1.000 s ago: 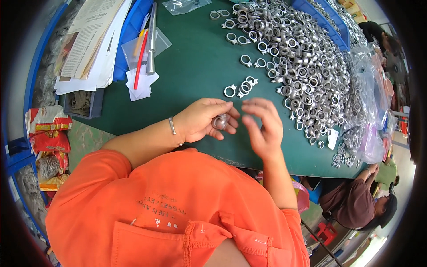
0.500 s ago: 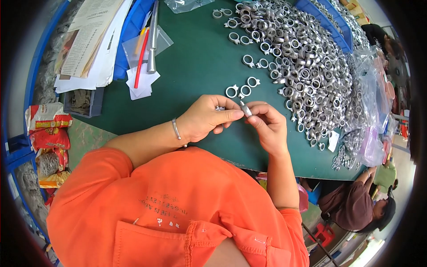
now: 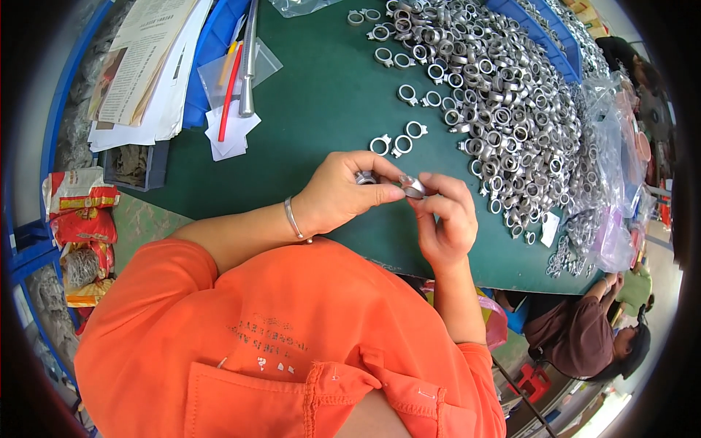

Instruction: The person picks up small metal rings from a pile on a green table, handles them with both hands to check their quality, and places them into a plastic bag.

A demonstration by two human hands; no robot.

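The left hand point(image 3: 339, 197) and the right hand point(image 3: 442, 223) are meeting just above the near edge of the green worktop point(image 3: 321, 109). The right fingers point(image 3: 431, 201) are pinching a small silvery metal ring fitting point(image 3: 411, 186) by its rim, and the left thumb and forefinger are pressing against the same piece from the other side, so both hands are gripping it together. A second metal ring point(image 3: 365, 177) is showing under the curled left fingers point(image 3: 380, 164), tucked against the palm; whether it is clamped or only resting there cannot be told.

Just beyond the fingertips three loose rings point(image 3: 398, 140) are lying apart from the rest on the bare worktop. Further beyond and off to the right-finger side, a large heap of rings point(image 3: 504, 95) is spreading over the worktop, with clear plastic bags point(image 3: 613, 160) at its far edge. Judging by this, the work is looking far from finished: only a few pieces are sitting separate near the hands, while the great bulk is waiting in the heap.

Well away on the left-finger side are lying a stack of papers point(image 3: 142, 66), a metal rod point(image 3: 248, 66) and a red pen point(image 3: 228, 95) on a small plastic bag. A silver bracelet point(image 3: 293, 217) is circling the left wrist.
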